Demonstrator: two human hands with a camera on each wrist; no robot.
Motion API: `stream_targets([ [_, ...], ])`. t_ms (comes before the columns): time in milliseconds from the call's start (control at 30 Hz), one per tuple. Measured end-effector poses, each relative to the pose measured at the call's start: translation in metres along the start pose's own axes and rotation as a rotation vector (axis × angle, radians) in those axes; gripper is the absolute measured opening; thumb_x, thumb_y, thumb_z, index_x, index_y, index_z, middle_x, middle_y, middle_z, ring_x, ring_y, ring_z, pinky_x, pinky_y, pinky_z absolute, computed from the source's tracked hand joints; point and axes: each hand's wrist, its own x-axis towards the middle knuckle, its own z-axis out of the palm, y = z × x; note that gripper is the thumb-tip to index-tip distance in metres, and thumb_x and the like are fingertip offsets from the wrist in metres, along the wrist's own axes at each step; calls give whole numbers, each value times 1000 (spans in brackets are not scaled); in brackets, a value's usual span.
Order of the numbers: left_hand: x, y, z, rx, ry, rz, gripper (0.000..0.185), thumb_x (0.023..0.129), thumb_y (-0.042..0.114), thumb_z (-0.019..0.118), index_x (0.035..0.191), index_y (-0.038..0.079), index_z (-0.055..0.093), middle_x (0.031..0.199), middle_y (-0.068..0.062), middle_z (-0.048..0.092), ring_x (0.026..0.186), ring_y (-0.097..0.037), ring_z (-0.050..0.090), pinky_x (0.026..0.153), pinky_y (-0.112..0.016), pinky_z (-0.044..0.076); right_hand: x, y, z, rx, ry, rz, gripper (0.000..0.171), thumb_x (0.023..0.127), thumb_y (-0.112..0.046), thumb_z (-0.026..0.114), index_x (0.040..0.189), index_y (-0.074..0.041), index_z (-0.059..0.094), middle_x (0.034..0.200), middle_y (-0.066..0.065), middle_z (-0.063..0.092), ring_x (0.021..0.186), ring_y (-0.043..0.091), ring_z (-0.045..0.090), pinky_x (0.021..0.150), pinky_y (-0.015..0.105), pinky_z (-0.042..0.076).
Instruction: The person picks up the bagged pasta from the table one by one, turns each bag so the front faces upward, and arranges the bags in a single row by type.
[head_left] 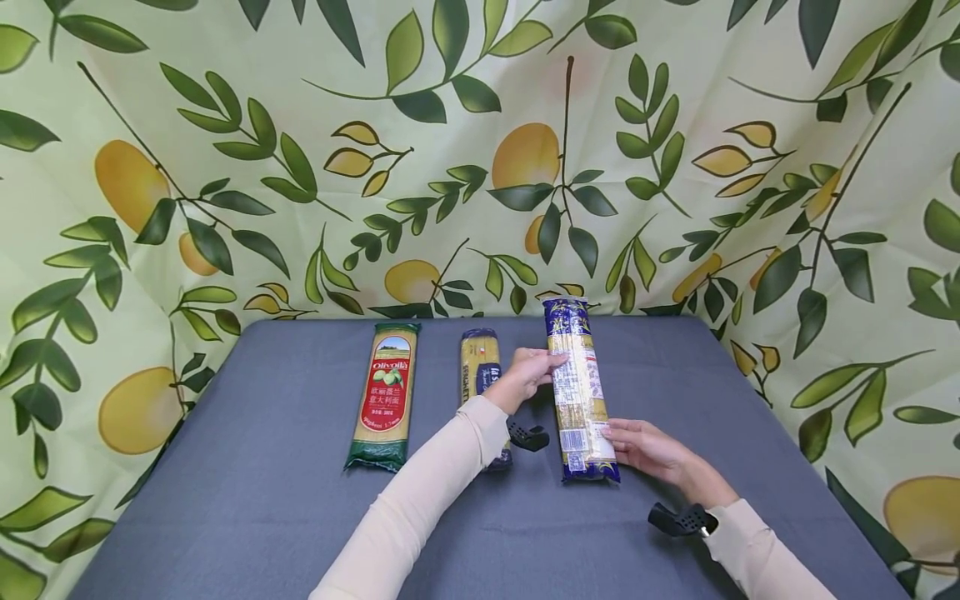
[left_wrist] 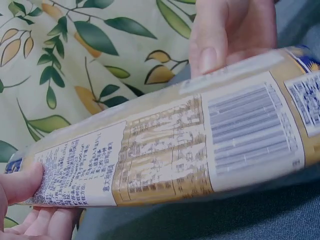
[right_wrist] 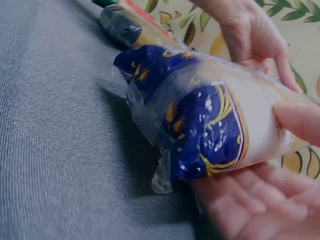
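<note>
A long pack of spaghetti (head_left: 576, 392) with dark blue ends lies between both hands, its printed back with barcode turned up. My left hand (head_left: 528, 373) grips its left edge near the far end, thumb on top and fingers beneath in the left wrist view. At the near right edge, my right hand (head_left: 651, 450) holds the pack with the thumb over its side and fingers underneath, as the right wrist view shows. The near blue end (right_wrist: 200, 125) is tilted up over the cloth, a shadow below it.
To the left lies a second spaghetti pack (head_left: 480, 358) with a dark blue label, partly hidden by my left forearm. Farther left is a red and green Olivoilà spaghetti pack (head_left: 386, 392). A grey cloth (head_left: 247, 467) covers the table; a leaf-patterned curtain (head_left: 450, 208) hangs behind.
</note>
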Motion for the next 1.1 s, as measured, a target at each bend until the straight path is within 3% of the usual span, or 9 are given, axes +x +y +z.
stream_targets([
  [133,-1,1,0,16,-4,-2,31,87,7,68,114,-7,65,116,-22,69,87,-20,72,86,-32,60,4,4,-1,18,-113,-52,29,103,-5,35,112,-18,59,109,-9,71,102,5,67,92,20,55],
  [233,-1,2,0,23,5,-10,30,86,8,70,113,-5,66,114,-21,70,85,-19,72,84,-31,60,5,4,-1,-5,-112,-93,33,102,-2,35,109,-19,63,106,-9,73,99,5,69,89,20,56],
  [433,-2,6,-1,34,-13,-37,31,88,10,69,115,-4,66,116,-21,69,94,-26,72,87,-32,60,3,-1,2,-57,-2,-114,29,99,-2,44,102,-21,66,96,-9,76,88,5,72,80,19,58],
  [733,-10,15,-2,176,-32,-20,38,90,11,66,123,-5,60,122,-22,67,114,-31,66,98,-34,55,0,-7,10,-154,189,-72,15,93,-5,58,96,-16,67,84,-11,75,79,5,72,72,20,60],
  [900,-10,16,-4,182,9,-6,40,86,15,71,120,-6,62,116,-21,70,107,-29,70,90,-31,58,1,-12,16,-224,285,-59,11,90,-6,63,100,-9,67,81,-12,75,76,5,71,71,20,60],
  [1100,-12,15,-3,164,58,28,44,78,24,80,110,-5,68,108,-18,73,94,-27,73,84,-30,60,0,-20,22,-297,362,-37,23,88,-9,66,107,3,67,78,-12,75,72,5,71,70,21,60],
])
